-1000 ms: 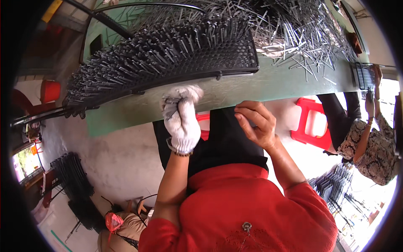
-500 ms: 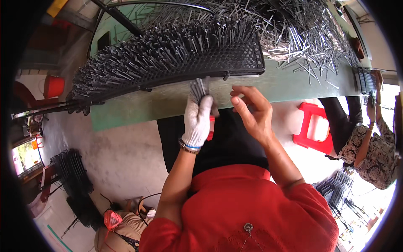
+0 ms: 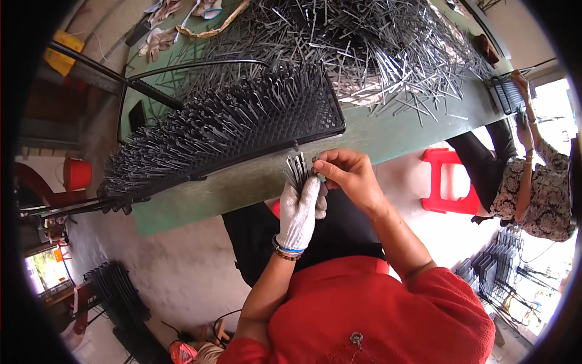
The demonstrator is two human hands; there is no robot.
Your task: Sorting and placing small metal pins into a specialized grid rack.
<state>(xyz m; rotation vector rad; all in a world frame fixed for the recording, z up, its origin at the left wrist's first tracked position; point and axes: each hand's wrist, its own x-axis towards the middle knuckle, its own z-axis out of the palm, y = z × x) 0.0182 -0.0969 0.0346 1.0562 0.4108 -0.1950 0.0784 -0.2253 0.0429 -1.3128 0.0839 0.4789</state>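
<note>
The gloved left hand point(image 3: 300, 209) grips a bunch of metal strips point(image 3: 297, 171); the bare right hand point(image 3: 345, 179) pinches one, above the green counter point(image 3: 388, 130).

One black perforated rack point(image 3: 242, 130) stands at centre, bristling with metal pins too many to count. One loose heap of pins point(image 3: 376, 54) lies far right. One red stool point(image 3: 445, 181) sits right, one red bucket point(image 3: 76, 174) left.

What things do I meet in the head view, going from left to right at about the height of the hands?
Red bucket → black perforated rack full of metal pins → gloved left hand holding a bundle of pins → bare right hand → red plastic stool → another person's patterned sleeve.
</note>
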